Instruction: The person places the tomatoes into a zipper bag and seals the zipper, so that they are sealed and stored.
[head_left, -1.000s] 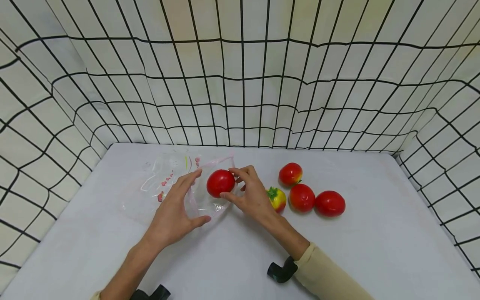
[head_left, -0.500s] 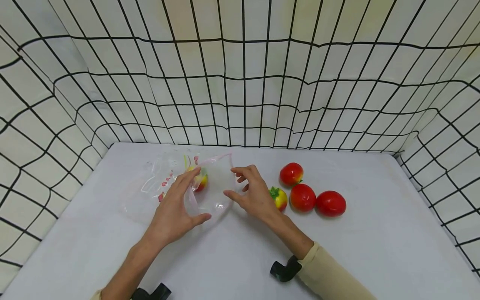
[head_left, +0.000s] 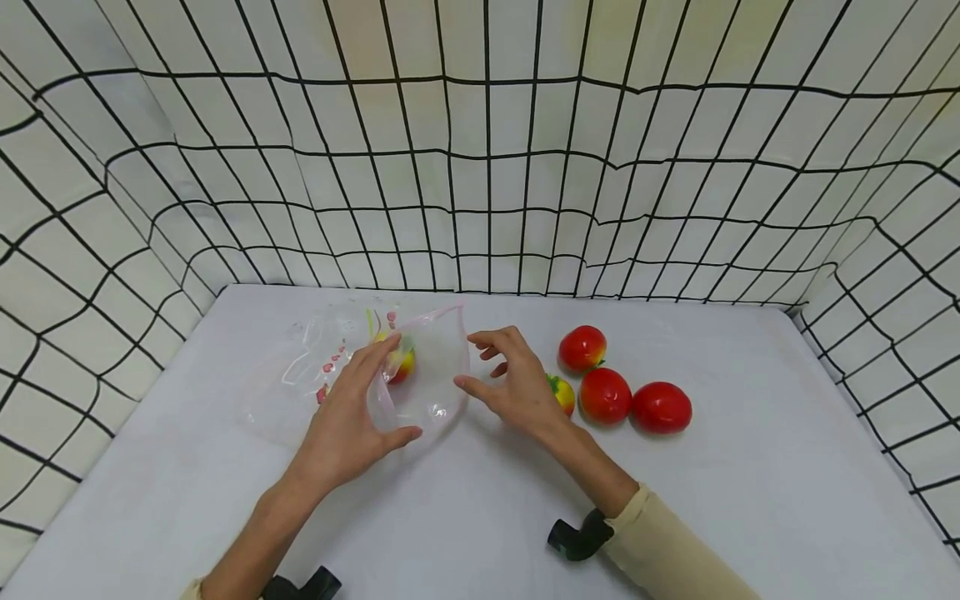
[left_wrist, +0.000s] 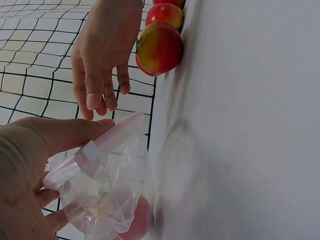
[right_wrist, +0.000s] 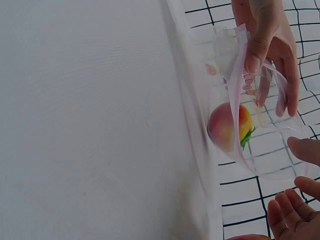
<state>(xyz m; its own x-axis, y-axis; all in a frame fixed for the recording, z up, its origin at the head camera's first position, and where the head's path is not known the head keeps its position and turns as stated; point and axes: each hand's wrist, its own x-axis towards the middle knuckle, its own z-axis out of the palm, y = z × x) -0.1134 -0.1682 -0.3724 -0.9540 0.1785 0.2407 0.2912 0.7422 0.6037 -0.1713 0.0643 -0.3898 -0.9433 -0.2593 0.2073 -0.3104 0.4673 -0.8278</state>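
My left hand (head_left: 341,429) holds a clear zip bag (head_left: 438,396) from its left side, thumb and fingers spread round the mouth. In the left wrist view the thumb lies along the pink zip edge. Inside the bag is a tomato (head_left: 402,368), red and yellow with a green stem, partly hidden by the left fingers and film. My right hand (head_left: 517,387), loosely bent and holding nothing, hovers just right of the bag's mouth. Behind it a yellow-red tomato (head_left: 562,395) is partly covered.
Right of the right hand sit three red tomatoes: one at the back (head_left: 582,348), one in the middle (head_left: 604,396) and one farthest right (head_left: 661,407). Flat printed plastic (head_left: 300,392) lies left on the white table (head_left: 750,467). A black wire grid (head_left: 487,183) encloses its back and sides.
The red tomato between the right fingers at the bag's mouth was let go and now lies deeper in the bag. The right hand has drawn back slightly to the right; the left stays put.
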